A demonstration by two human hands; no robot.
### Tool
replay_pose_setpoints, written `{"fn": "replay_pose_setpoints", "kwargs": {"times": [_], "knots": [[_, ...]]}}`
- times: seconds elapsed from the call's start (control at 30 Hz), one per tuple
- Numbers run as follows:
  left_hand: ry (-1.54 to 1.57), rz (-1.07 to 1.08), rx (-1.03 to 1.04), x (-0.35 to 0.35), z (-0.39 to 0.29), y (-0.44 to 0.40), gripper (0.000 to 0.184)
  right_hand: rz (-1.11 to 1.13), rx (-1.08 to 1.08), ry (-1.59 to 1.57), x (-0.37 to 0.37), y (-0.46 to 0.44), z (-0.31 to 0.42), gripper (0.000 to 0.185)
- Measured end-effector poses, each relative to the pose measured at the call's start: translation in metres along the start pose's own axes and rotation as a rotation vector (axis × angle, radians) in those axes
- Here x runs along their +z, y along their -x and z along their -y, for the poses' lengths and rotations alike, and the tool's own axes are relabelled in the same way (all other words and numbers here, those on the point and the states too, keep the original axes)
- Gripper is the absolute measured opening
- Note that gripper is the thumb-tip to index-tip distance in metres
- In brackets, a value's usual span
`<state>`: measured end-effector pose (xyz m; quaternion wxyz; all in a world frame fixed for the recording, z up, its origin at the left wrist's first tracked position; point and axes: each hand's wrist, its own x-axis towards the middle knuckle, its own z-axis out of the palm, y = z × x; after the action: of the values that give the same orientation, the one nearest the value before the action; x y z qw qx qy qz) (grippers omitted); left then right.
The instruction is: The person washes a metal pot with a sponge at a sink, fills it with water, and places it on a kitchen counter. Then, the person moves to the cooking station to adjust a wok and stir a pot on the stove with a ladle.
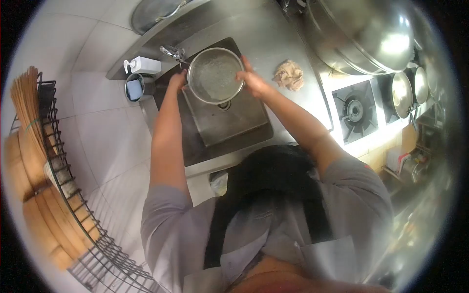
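A round metal pot (215, 75) with a bright rim is held over the steel sink (229, 122), close to the faucet (172, 52). Cloudy, greyish liquid seems to show inside it, though glare makes this hard to tell. My left hand (179, 79) grips the pot's left side, its fingers partly hidden. On the opposite side, my right hand (251, 79) clasps the rim with thumb and fingers. The sink drain (223, 105) shows just below the pot.
A crumpled brown cloth (288, 75) lies on the steel counter right of the sink. Farther right are a gas burner (354, 112), pans (401, 95) and a large metal vessel (364, 34). A white pump bottle (142, 65) and wire shelving (68, 190) with bamboo steamers (58, 219) stand left.
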<state>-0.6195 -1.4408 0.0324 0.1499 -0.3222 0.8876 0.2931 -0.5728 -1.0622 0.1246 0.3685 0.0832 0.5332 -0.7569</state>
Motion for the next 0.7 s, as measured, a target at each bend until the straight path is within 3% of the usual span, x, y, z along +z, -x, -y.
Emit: {"fn": "replay_pose_setpoints", "kwargs": {"times": [0.03, 0.07, 0.13, 0.17, 0.23, 0.37, 0.43, 0.53, 0.6, 0.7], "knots": [[0.268, 0.246, -0.201, 0.004, -0.006, 0.034, 0.057, 0.011, -0.005, -0.039, -0.005, 0.005, -0.002, 0.110], [0.276, 0.244, -0.202, 0.014, 0.001, 0.055, 0.057, 0.014, -0.005, -0.032, -0.011, 0.008, -0.008, 0.110], [0.711, 0.315, -0.195, 0.045, 0.020, 0.085, 0.056, 0.038, 0.019, -0.072, -0.022, 0.011, -0.018, 0.110], [0.717, 0.317, -0.191, 0.062, 0.026, 0.100, 0.056, 0.036, 0.016, -0.065, -0.025, 0.022, -0.014, 0.110], [1.153, 0.405, -0.041, 0.092, 0.027, 0.127, 0.051, 0.027, 0.024, -0.026, -0.027, 0.051, -0.003, 0.109], [1.208, 0.361, 0.001, 0.121, 0.013, 0.170, 0.044, -0.016, 0.058, -0.066, -0.043, 0.088, -0.009, 0.107], [1.103, 0.278, -0.154, 0.121, 0.000, 0.192, 0.039, -0.012, 0.020, -0.091, -0.050, 0.113, -0.011, 0.112], [0.982, 0.188, -0.164, 0.132, 0.009, 0.198, 0.036, -0.114, -0.043, -0.092, -0.064, 0.138, -0.030, 0.111], [0.851, 0.159, -0.094, 0.147, 0.034, 0.192, 0.033, -0.121, -0.115, -0.106, -0.069, 0.165, -0.040, 0.109], [0.883, 0.206, 0.011, 0.147, 0.002, 0.234, 0.039, -0.258, -0.254, -0.140, -0.075, 0.197, -0.053, 0.107]]}}
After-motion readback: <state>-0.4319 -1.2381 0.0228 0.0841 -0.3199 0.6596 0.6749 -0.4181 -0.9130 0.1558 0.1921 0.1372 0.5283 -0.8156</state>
